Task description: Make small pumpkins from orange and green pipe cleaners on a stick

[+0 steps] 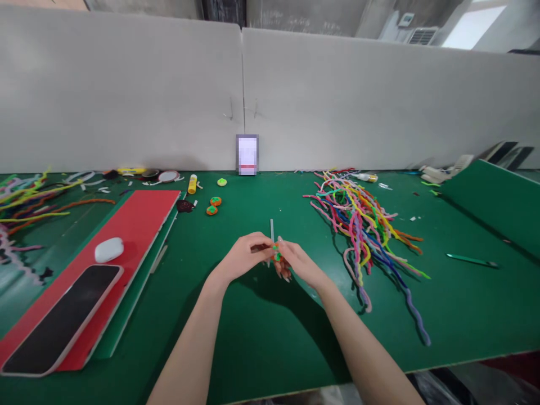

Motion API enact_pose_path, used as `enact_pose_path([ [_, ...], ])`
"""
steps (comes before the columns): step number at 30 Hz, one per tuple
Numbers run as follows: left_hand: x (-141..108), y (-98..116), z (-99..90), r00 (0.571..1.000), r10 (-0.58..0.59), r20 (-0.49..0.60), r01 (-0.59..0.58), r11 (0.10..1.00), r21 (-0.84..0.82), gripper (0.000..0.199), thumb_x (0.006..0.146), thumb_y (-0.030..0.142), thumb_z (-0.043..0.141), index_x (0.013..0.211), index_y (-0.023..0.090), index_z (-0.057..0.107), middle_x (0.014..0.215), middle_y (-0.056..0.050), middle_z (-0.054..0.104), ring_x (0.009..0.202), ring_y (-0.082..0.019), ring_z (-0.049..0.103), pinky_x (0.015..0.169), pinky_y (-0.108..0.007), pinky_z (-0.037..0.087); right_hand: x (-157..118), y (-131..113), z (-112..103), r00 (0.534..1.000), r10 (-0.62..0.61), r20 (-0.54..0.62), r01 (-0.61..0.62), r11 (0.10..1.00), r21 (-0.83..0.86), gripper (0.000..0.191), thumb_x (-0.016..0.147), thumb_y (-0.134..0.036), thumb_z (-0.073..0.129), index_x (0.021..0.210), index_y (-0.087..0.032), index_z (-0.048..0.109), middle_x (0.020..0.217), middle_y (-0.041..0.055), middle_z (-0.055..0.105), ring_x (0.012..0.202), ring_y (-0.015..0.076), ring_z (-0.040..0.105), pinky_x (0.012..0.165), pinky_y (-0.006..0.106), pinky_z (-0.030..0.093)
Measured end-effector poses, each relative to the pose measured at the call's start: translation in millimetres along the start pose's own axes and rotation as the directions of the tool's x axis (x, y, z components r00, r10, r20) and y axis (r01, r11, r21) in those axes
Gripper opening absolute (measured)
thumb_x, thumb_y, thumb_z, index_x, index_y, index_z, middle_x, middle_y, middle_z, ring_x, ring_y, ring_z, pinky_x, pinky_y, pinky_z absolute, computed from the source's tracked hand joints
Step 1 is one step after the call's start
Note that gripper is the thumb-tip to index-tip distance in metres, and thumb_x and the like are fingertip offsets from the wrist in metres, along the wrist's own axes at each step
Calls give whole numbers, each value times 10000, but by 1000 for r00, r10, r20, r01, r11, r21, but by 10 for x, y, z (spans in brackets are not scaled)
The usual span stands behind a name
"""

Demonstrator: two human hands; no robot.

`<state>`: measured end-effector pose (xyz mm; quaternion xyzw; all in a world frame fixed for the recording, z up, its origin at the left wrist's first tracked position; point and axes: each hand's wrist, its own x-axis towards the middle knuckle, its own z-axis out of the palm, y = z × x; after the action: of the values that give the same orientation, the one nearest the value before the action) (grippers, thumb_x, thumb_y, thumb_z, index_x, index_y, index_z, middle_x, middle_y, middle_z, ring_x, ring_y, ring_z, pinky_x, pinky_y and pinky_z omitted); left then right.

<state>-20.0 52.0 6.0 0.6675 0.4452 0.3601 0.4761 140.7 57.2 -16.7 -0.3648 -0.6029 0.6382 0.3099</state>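
My left hand (248,253) and my right hand (300,263) meet above the middle of the green table (253,343). Between their fingertips is a small orange-and-green fuzzy piece (277,256), gripped from both sides and partly hidden by the fingers. Just beyond the fingers a thin pale stick (272,228) points away from me; whether it touches a hand I cannot tell. Farther off, to the left, lie two similar orange pieces with green tops (215,201) and a pale one with a green centre (221,182).
Colourful pipe cleaners (358,225) are heaped on the right, with more (34,202) at far left. A red board (143,225) carries a phone (63,320) and a white earphone case (108,250). A yellow glue stick (192,184), a propped screen (247,154) and a green pen-like tool (472,260) are also here.
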Motion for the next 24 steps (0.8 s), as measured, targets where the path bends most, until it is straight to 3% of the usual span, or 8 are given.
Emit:
enact_pose_path([
  [5, -22, -19, 9, 999, 25, 23, -29, 978, 205, 127, 729, 220, 512, 715, 200, 637, 765, -14, 550, 637, -119, 518, 589, -235, 425, 9, 36, 25, 994, -47, -96, 31, 986, -162, 398, 779, -521, 469, 620, -157, 480, 467, -54, 369, 383, 51, 304, 363, 192, 224],
  [9, -40, -31, -10, 1000, 15, 16, -18, 969, 247, 133, 731, 207, 494, 675, 188, 612, 749, -11, 538, 633, -122, 507, 586, -237, 415, 27, 52, 51, 998, 11, -57, -16, 996, -87, 397, 775, -533, 467, 641, -159, 476, 509, -55, 336, 406, 49, 285, 363, 189, 207],
  [12, -40, -12, -17, 1000, 26, 4, -27, 972, 231, 128, 739, 249, 503, 702, 195, 613, 750, -5, 524, 640, -122, 504, 597, -241, 409, 37, 29, 56, 998, 56, -15, -56, 998, 34, 382, 782, -540, 447, 706, -168, 477, 510, -72, 304, 377, 42, 260, 346, 183, 184],
  [19, -14, -14, 11, 999, 4, -51, 7, 978, 208, 144, 698, 335, 584, 729, 197, 609, 686, 16, 482, 582, -102, 425, 541, -221, 351, 52, -14, 55, 994, 89, -66, -75, 978, 196, 389, 750, -554, 481, 746, -165, 503, 483, -90, 270, 358, 35, 186, 343, 188, 119],
  [24, 21, -45, 16, 992, -17, -123, 15, 1000, -17, 198, 800, 377, 463, 846, 197, 530, 660, 21, 502, 569, -101, 444, 529, -211, 350, 68, -13, 29, 982, 105, -155, -60, 960, 275, 420, 734, -581, 479, 687, -164, 481, 460, -87, 285, 353, 36, 193, 343, 191, 121],
])
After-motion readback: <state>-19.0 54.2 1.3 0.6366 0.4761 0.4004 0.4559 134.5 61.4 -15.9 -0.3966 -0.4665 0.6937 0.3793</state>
